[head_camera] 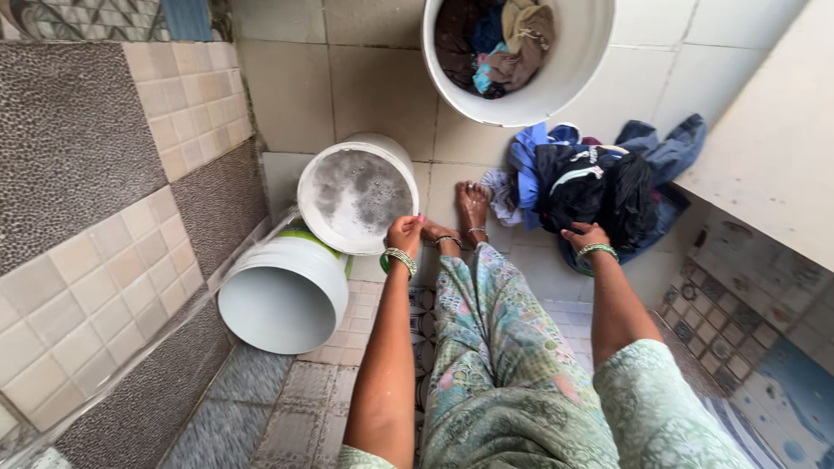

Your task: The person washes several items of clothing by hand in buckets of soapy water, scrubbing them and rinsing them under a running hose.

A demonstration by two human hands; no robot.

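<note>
My left hand [405,233], with green bangles on the wrist, grips the near rim of a white bucket [408,161] that holds grey soapy water. My right hand [585,235], also with green bangles, reaches toward a heap of dark and blue clothes [591,187] on the tiled floor and touches its near edge, fingers bent. My bare foot [473,207] rests between the bucket and the heap. My legs in green patterned trousers stretch forward.
An empty white bucket [285,293] lies on its side at the left by a tiled wall. A large white tub [521,104] with several garments stands at the back. A pale ledge [773,148] runs along the right.
</note>
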